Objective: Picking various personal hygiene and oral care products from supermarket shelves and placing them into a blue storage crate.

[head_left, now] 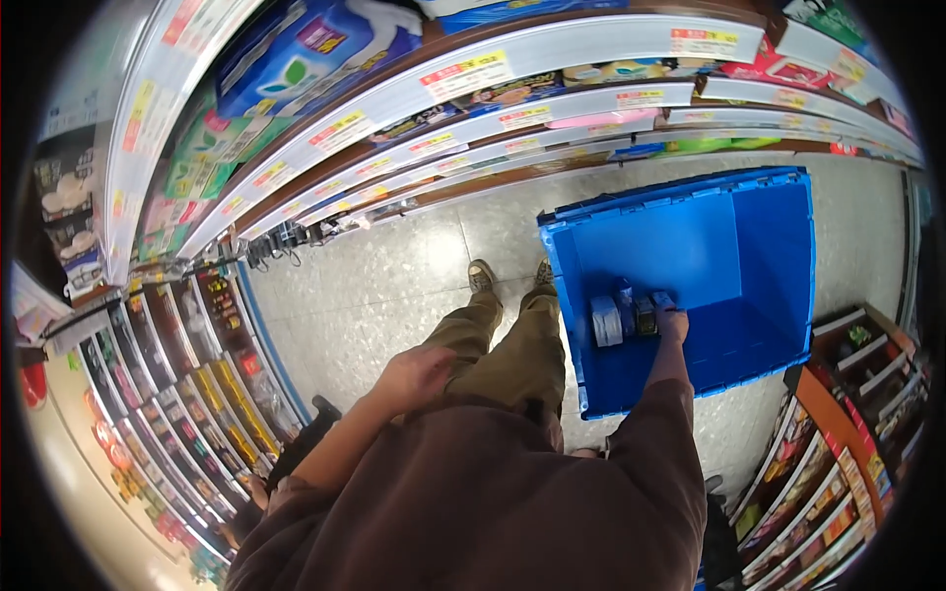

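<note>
My right arm reaches down into a large blue plastic tote [764, 330] on the floor. My right hand [673, 323] closes on a small blue-and-white package [661, 298] inside it; part of the package is hidden by my fingers. Just left of it stands a small dark package [644, 315]. Beside that are a slim blue-and-white pack [626, 303] and a white pack [606, 322], all toward the tote's left side. My left hand [419, 377] hangs by my left thigh, fingers loosely stretched, with nothing seen in it.
Store shelves [562, 108] with price labels and packaged goods run across the far side, including a large blue pack [305, 59]. More stocked shelves [182, 424] stand at the left, and another rack [828, 473] at the lower right. My feet [481, 278] are left of the tote.
</note>
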Demonstrator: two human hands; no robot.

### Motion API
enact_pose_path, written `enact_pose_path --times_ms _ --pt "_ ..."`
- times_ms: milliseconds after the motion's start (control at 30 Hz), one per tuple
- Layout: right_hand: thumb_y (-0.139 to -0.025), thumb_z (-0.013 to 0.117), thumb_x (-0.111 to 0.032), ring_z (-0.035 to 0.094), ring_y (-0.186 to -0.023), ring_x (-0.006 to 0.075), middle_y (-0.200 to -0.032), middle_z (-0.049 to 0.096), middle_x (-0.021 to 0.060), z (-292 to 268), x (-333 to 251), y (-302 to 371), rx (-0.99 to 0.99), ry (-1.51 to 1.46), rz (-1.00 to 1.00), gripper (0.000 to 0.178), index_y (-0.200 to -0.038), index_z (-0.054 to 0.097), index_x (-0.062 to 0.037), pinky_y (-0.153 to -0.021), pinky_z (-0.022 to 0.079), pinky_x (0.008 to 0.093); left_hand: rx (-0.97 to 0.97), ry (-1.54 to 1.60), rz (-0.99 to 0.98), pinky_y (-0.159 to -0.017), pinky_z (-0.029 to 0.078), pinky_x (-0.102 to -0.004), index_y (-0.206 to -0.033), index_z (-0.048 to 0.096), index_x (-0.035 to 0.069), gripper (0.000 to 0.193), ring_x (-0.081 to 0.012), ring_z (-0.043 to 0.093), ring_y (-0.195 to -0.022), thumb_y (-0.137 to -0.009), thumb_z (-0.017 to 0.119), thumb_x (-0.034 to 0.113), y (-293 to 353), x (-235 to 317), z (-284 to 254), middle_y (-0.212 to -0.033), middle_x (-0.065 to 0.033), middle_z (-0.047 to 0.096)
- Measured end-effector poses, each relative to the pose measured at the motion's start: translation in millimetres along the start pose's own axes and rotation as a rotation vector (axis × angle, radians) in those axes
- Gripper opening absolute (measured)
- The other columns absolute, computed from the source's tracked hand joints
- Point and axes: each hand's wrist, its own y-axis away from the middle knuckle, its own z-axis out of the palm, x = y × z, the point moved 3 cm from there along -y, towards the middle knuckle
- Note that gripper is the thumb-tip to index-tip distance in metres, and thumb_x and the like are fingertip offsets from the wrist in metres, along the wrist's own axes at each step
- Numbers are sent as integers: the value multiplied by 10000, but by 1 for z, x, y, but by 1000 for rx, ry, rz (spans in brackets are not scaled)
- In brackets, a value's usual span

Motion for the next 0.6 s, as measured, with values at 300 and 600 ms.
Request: enact_pose_path --times_ms 300,600 --pt "-688 717 -510 684 -900 390 -927 697 244 -120 -20 97 244 -129 -139 565 -913 718 9 -802 543 454 133 20 247 -729 541 -397 -1041 624 56 219 -322 657 -836 -824 639 77 -20 23 -23 -948 -137 670" --pt "-862 736 -270 601 -594 90 -742 656 36 -222 -82 244 129 -1088 -478 304 -963 647 2 -492 429 214 182 426 227 -698 523 -268 -1083 633 29 195 -140 651 -772 -890 623 58 -16 26 -33 -890 -64 672"
